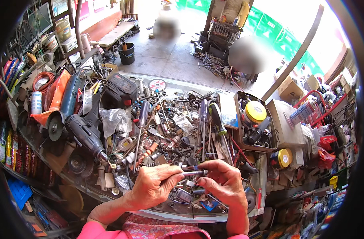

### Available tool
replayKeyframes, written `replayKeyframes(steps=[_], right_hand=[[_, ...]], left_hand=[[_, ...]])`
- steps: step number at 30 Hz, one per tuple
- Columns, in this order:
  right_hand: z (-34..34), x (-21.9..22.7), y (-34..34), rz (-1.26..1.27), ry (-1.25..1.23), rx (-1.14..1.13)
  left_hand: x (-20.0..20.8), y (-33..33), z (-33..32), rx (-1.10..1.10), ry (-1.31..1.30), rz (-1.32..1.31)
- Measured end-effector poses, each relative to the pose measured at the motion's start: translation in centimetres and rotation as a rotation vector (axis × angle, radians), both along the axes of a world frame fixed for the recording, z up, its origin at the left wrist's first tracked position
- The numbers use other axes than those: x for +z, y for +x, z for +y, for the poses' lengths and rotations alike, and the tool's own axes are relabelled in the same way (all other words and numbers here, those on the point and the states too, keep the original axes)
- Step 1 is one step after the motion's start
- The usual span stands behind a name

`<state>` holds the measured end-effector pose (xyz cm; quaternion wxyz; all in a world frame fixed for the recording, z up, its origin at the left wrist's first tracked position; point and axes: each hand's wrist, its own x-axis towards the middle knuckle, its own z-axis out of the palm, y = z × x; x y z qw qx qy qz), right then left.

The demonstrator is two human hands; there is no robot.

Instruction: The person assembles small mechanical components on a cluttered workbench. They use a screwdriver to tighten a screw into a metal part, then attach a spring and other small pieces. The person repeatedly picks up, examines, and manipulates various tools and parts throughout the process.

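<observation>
Both hands met at the near edge of the tabletop [229,217]. We noted the left hand [152,185] pinched together on one end of a small metal rod [192,173], and the right hand [223,181] closed on the other end, thumb beneath. We saw the rod held level, just above the clutter of screws and bits [178,135] that covered the tabletop.

Head view, surroundings: a black power drill [86,135] lay left of the hands, with an angle grinder [64,105] beyond it. A green-handled screwdriver [216,117] lay past the rod. To the right, an open cardboard box [251,123] held a yellow-lidded can [255,112]. Two blurred people stood well apart on the concrete floor [170,59] behind.
</observation>
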<state>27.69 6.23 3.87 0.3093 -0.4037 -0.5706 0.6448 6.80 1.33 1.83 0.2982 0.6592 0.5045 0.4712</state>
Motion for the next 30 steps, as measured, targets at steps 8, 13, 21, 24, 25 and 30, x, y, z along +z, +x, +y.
replayKeyframes(steps=[8, 13, 21, 24, 25, 30], right_hand=[[0.6, 0.1, 1.8, 0.116, -0.041, 0.012], [1.4, 0.4, 3.1, 0.060, -0.081, 0.059], [0.5, 2.1, 3.9, 0.114, -0.014, -0.027], [0.6, 0.3, 5.2, 0.095, -0.094, 0.012], [0.5, -0.2, 5.3, 0.062, -0.107, -0.007], [0.2, -2.2, 6.2, 0.060, 0.326, -0.264]], left_hand=[[1.1, 2.1, 0.6, 0.027, 0.125, 0.044], [1.1, 3.1, 0.7, 0.015, 0.203, 0.084], [1.4, 4.4, 0.6, 0.028, 0.220, 0.151], [1.2, 5.0, 0.5, 0.018, 0.259, 0.178], [1.1, 5.1, 0.4, 0.012, 0.248, 0.200], [0.8, 5.3, 0.9, 0.070, 0.086, 0.080]])
